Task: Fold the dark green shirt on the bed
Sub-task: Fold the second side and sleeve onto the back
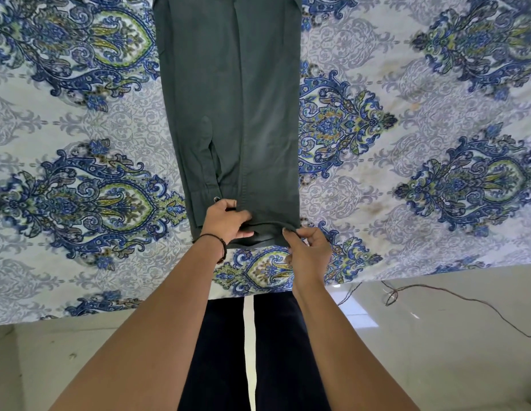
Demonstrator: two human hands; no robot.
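The dark green shirt (231, 114) lies on the bed as a long narrow strip, both sides folded inward, running from the top edge of the view down to the bed's near edge. A sleeve with a buttoned cuff lies along its left side. My left hand (225, 221) grips the shirt's near hem at the middle-left, fingers curled into the cloth. My right hand (308, 253) pinches the hem's right corner between thumb and fingertips. The hem is lifted slightly off the sheet between the two hands.
The bed carries a white sheet (406, 143) with blue and green paisley print, its near edge running across the lower view. Below it is pale tiled floor (436, 351) with a thin dark cable (454, 295) on the right. My dark trouser legs stand against the bed.
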